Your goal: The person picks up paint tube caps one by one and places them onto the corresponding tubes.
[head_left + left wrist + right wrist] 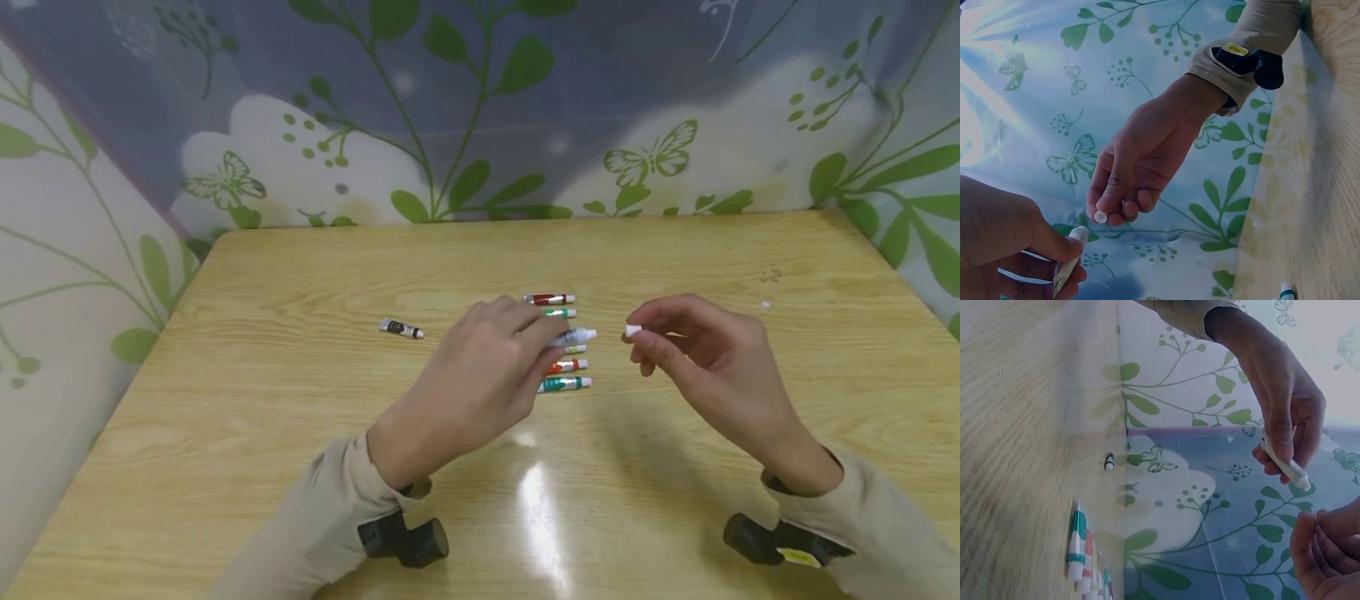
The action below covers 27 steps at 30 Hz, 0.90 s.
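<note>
Held up above the table, a white paint tube [579, 336] is pinched between the thumb and fingers of my left hand [476, 375]. Its nozzle end [1302, 482] points toward the right hand and shows no cap in the right wrist view. My right hand [716, 367] pinches a small white cap [633, 331] between thumb and forefinger, a short gap away from the nozzle. In the left wrist view the cap [1101, 217] shows its round end. Below the left hand lie dark red [551, 299], green [558, 313], yellow-green [576, 349], orange [572, 366] and teal [566, 383] tubes, partly hidden by it.
A small black paint tube [402, 328] lies apart, left of the row. Toward the right side of the wooden table [285, 400] there is a tiny white piece [765, 306]. A leaf-patterned sheet [480, 150] stands along the back edge.
</note>
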Motion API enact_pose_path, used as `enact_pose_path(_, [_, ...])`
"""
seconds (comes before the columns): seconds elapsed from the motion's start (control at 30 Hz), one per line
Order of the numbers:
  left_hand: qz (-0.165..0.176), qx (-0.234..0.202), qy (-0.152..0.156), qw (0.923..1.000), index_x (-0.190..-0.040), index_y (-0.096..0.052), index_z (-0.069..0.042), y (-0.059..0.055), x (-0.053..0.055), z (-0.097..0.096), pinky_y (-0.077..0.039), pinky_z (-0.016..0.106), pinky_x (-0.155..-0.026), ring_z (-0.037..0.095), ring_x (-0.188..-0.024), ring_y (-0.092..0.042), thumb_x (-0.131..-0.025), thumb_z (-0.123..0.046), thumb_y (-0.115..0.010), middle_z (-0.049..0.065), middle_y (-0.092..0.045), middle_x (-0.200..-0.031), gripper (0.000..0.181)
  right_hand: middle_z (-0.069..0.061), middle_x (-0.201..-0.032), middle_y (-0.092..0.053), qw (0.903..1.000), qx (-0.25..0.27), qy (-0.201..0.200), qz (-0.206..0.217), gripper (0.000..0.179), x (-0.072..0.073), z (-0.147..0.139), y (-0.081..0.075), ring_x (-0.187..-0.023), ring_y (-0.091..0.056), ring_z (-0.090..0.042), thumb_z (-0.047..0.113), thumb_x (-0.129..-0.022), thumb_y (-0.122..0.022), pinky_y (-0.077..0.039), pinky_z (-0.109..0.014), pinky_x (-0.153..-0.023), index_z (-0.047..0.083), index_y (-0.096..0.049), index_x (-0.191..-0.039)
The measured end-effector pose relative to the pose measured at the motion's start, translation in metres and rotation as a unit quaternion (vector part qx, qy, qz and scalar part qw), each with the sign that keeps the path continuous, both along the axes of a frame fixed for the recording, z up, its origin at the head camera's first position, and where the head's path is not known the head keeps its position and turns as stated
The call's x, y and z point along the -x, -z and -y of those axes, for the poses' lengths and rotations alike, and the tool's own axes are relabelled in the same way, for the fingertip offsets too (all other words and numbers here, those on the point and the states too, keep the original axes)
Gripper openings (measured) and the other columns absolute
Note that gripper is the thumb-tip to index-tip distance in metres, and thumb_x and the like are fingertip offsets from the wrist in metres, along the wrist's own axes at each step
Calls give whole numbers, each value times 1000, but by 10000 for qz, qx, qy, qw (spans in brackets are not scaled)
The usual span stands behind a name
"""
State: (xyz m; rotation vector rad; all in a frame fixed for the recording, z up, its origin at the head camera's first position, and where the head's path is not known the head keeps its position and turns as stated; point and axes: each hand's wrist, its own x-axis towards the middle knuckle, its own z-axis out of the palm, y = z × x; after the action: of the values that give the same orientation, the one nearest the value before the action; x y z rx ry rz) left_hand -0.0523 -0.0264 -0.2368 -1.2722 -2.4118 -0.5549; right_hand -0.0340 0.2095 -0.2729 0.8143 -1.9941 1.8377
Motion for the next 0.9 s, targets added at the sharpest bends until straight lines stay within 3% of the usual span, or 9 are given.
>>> enact_pose_path(0.23, [-119,-165,222,9995,-106,-68,-2,2,-3,-2,-50,34,-80,22,-92,-62,-93,-13,-64,6,-68,-99,17,-7,-86,-67,9982,-561,210,-46,21,-8,5,-6,-67,-61,-14,-22,-82,-60,-53,-23,-58,-11,-63,-99])
enact_pose_path(0.57, [-55,-18,236,9997,-107,-69,-2,2,-7,-4,-50,33,-78,21,-93,-61,-94,-12,-63,5,-69,-99,18,-7,-90,-69,9977,-187,-152,-629,13,-7,10,-1,-69,-62,-13,-15,-85,-63,-52,-19,-61,-15,-63,-98])
enact_pose_path(0.9, [-87,49,250,9996,-106,-69,-3,1,-10,-6,-48,31,-75,21,-91,-60,-95,-15,-62,5,-69,-97,18,-7,-92,-69,9969,-246,-188,-718,13,-7,9,0,-70,-63,-11,-8,-86,-65,-52,-18,-63,-15,-63,-97])
